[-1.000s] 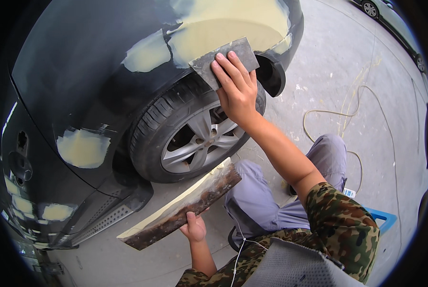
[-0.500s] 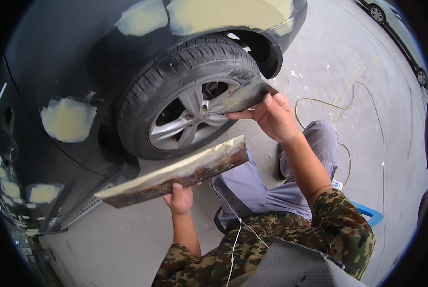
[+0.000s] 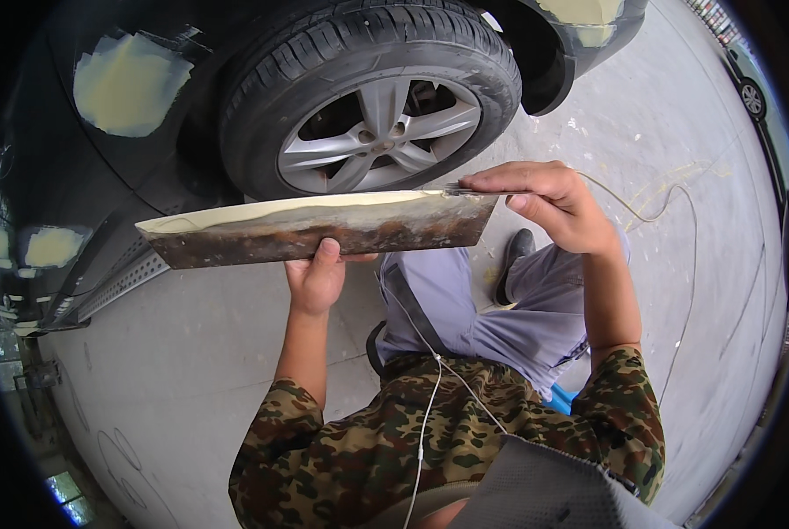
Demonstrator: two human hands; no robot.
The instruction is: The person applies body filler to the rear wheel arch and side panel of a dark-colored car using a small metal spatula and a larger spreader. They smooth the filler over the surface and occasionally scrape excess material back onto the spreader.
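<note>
My left hand (image 3: 317, 280) grips the lower edge of a long, stained metal putty board (image 3: 262, 251), thumb on the face turned to me. Pale yellow body filler (image 3: 297, 212) lies in a strip along the board's far edge. At the board's right end, my right hand (image 3: 564, 204) pinches a flat putty spreader (image 3: 489, 191) between thumb and fingers. The spreader shows almost edge-on and appears to touch the board's upper right corner. Beyond the board stands a dark car's wheel (image 3: 381, 141). A dried-looking filler patch (image 3: 131, 85) covers part of the body panel left of it.
More filler patches mark the car at the far left (image 3: 55, 247) and on the bumper (image 3: 588, 11). A thin cable (image 3: 690, 264) curves over the grey floor (image 3: 209, 370) at right. Something blue (image 3: 560, 399) shows beside my leg. Another car (image 3: 754, 97) stands far right.
My right hand has brought the spreader from in front of the wheel down to the board's right end, turning it nearly edge-on. The board is now more level. My view has tilted downward.
</note>
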